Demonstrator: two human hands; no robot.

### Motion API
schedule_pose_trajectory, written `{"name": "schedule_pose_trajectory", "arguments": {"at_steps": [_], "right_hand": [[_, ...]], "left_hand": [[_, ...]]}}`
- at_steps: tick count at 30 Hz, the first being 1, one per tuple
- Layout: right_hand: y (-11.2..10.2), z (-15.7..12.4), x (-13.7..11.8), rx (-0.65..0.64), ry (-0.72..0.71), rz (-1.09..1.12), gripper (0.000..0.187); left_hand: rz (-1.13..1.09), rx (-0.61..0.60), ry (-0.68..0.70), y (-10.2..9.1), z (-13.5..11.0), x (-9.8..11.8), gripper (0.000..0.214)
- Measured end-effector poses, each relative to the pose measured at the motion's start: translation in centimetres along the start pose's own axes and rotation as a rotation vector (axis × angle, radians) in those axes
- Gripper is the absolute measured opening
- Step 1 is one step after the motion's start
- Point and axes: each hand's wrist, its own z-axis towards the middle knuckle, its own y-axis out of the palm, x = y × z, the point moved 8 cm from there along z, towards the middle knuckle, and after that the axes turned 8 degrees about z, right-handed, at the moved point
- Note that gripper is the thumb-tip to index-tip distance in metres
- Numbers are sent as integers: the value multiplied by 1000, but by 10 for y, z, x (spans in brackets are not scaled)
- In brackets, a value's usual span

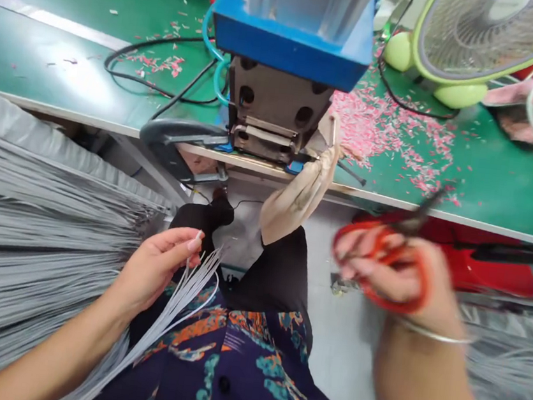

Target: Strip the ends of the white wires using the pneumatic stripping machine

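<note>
My left hand is closed above my lap, thumb and forefinger pinching the tip of a thin pale wire. Just beside its fingers, a loose bundle of light grey wires fans out, running down over my clothes to the lower left. On the right, my right hand is wrapped round orange-red-handled scissors. Their dark blades point up toward the table edge and are blurred by motion. The two hands are well apart. Whether the blades are apart cannot be made out.
A blue-and-metal press stands at the edge of the green table, with a black clamp and a hanging cloth sleeve. Pink and white scraps lie behind it, near a fan. Grey wires hang at left.
</note>
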Motion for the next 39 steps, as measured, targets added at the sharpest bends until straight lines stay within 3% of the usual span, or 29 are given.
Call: {"name": "schedule_pose_trajectory", "arguments": {"at_steps": [1,2,4,6,9,17,30,39], "right_hand": [[37,-8,14,-191,66,63,23],[64,-13,29,-287,118,39,25],[104,-16,44,-361,70,-68,32],[131,-16,49,-414,-31,-191,34],[153,-19,46,-484,-150,-342,31],[162,-30,47,-617,-171,-561,38],[161,-38,50,-607,-214,-602,37],[161,-41,57,-646,-137,-545,37]], "left_hand": [[35,-14,-3,3,-1,-1,20],[69,-29,-3,5,-2,-1,19],[132,-53,4,9,-6,-2,18],[179,-60,10,11,-9,-3,17],[213,-63,13,12,-13,-4,16],[300,-127,49,19,-16,-5,14],[417,-183,87,22,-20,-9,17],[442,-236,126,27,-20,-9,15]]}}
